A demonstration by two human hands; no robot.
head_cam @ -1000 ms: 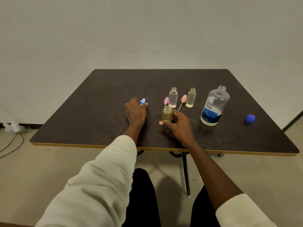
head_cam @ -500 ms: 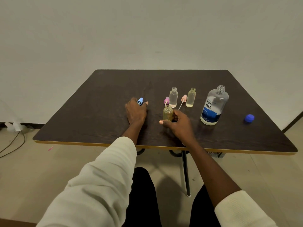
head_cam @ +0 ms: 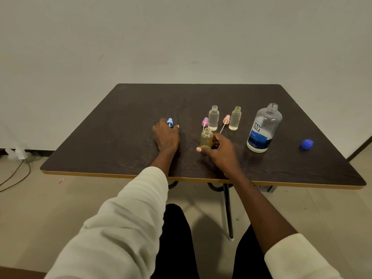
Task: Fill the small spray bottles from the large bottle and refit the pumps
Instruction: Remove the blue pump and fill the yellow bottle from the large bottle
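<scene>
Dark table [head_cam: 120,137]: right hand [head_cam: 221,152] fingers grip upright amber bottle [head_cam: 206,137]; left hand [head_cam: 166,135] pinches blue pump [head_cam: 170,122].

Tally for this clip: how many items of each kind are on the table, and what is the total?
Small bottles, all uncapped: 3 (clear, pale yellow, amber in the right hand's grip)
Pumps off their bottles: 3 (blue at the left hand, purple, pink)
Large bottle, open: 1
Blue cap: 1
Total: 8
</scene>
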